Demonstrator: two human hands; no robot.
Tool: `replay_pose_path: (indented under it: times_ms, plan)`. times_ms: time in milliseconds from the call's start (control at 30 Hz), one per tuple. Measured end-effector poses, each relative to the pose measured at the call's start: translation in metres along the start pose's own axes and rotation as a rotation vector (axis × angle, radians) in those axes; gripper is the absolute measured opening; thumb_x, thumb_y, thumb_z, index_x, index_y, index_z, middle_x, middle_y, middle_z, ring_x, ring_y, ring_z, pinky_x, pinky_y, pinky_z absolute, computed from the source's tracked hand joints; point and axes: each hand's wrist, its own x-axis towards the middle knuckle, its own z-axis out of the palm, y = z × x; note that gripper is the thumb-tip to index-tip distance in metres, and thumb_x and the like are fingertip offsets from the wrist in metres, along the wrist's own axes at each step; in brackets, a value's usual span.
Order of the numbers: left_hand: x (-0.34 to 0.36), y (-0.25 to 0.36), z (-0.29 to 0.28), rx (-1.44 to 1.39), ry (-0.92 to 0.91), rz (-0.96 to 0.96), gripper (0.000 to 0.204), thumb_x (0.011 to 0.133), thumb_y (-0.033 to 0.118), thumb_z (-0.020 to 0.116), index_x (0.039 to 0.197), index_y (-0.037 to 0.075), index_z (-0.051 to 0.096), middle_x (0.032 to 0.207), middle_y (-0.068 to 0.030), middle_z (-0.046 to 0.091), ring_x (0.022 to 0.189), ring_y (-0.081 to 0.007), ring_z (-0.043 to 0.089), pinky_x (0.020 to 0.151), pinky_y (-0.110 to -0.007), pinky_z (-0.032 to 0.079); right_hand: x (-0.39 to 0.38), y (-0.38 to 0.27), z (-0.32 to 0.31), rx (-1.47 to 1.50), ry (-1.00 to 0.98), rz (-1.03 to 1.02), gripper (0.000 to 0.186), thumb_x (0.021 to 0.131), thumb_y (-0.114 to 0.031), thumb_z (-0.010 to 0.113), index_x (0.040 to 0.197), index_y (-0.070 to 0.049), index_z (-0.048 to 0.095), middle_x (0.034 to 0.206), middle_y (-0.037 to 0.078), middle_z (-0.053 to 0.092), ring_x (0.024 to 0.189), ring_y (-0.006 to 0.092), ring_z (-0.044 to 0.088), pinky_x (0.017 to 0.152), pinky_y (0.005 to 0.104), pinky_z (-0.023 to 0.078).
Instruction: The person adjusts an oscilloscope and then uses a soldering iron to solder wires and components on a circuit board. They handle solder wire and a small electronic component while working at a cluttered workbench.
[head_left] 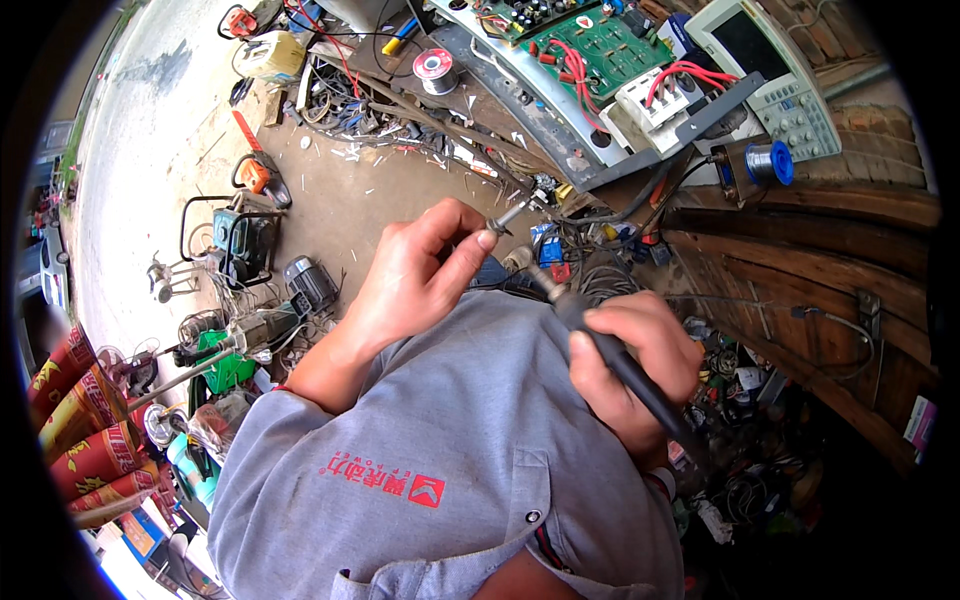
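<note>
My left hand is closed, thumb and forefinger pinching a slim grey metal tip with a dark collar, which points up and to the right. In my right hand is a soldering iron, its thick black handle slanting down to the right. The iron's short metal front end points toward my left hand. A gap separates the iron from the pinched tip. Both hands are in front of my grey shirt.
On the bench ahead lie an opened machine with a green circuit board, an oscilloscope, a red-rimmed solder spool and a blue spool. A chainsaw, generator and motor stand on the left floor. Cables tangle beneath the bench.
</note>
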Motion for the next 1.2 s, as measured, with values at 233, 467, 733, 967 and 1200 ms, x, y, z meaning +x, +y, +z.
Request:
replay_pose_path:
  times_ms: [233,467,733,967,1200]
  plan:
    - [-0.001,-0.005,-0.016,-0.164,0.031,-0.131,0.017,0.096,0.016,0.054,0.089,0.0,0.055,0.07,-0.0008,0.057,0.065,-0.006,0.052,0.058,-0.021,0.041,-0.007,0.004,-0.015,-0.056,0.216,-0.023,0.024,0.07,-0.001,0.07,0.091,0.002,0.058,0.073,0.015,0.06,0.06,0.0229,0.058,0.052,0.0312,0.048]
    - [0.0,-0.012,-0.015,-0.342,0.028,-0.128,0.021,0.097,0.02,0.051,0.09,0.0,0.054,0.073,-0.0026,0.059,0.064,-0.0076,0.053,0.057,-0.021,0.041,0.004,0.006,-0.005,0.025,0.151,-0.083,0.027,0.07,0.0,0.071,0.093,0.001,0.057,0.075,0.013,0.06,0.06,0.0221,0.058,0.053,0.0309,0.048]
    - [-0.007,-0.017,-0.018,-0.422,0.05,-0.168,0.021,0.098,0.019,0.049,0.092,0.0,0.055,0.073,-0.0026,0.06,0.066,-0.0067,0.052,0.058,-0.022,0.041,0.013,0.01,0.009,0.113,0.073,-0.066,0.028,0.07,0.0,0.071,0.093,0.001,0.056,0.073,0.013,0.059,0.059,0.0211,0.057,0.052,0.0301,0.047]
    - [-0.007,-0.012,-0.026,-0.425,0.029,-0.274,0.025,0.099,0.025,0.046,0.097,0.002,0.057,0.07,-0.0017,0.058,0.054,-0.0025,0.042,0.048,-0.018,0.031,0.016,0.014,0.016,0.192,0.083,-0.02,0.027,0.071,-0.001,0.069,0.093,0.001,0.055,0.073,0.014,0.058,0.06,0.0207,0.057,0.054,0.0299,0.047]
    - [-0.005,-0.02,-0.023,-0.82,-0.03,-0.272,0.023,0.099,0.025,0.046,0.102,0.003,0.054,0.074,-0.0025,0.056,0.051,-0.0021,0.031,0.047,-0.017,0.023,-0.003,0.026,0.017,0.452,0.245,0.269,0.026,0.077,-0.012,0.067,0.093,0.003,0.052,0.082,0.015,0.057,0.073,0.0197,0.053,0.067,0.0308,0.044]
